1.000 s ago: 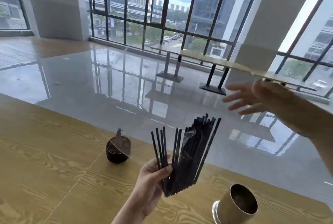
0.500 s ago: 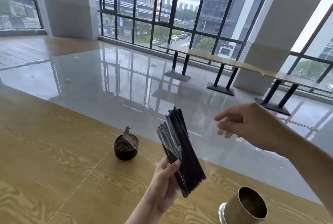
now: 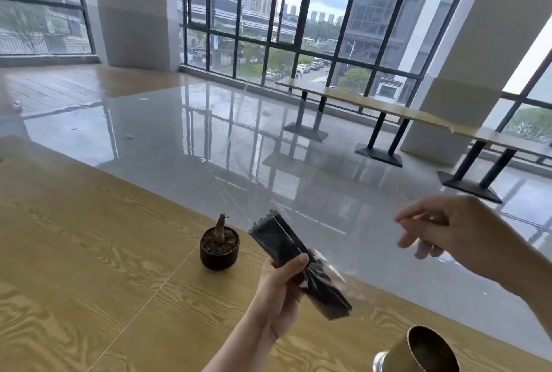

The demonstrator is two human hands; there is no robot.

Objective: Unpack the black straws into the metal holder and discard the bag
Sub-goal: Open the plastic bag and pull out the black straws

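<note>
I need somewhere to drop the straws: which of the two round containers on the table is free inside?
The metal holder at the lower right; its inside shows nothing. The black pot holds soil and a plant stub.

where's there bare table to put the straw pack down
Widest bare stretch: the wooden table left of the small plant pot. A narrower patch lies between pot and left hand. It is tighter by the metal holder, at the table's right corner.

Canteen-like hall — long tables (image 3: 388, 107), glazed walls (image 3: 298, 28)
</note>
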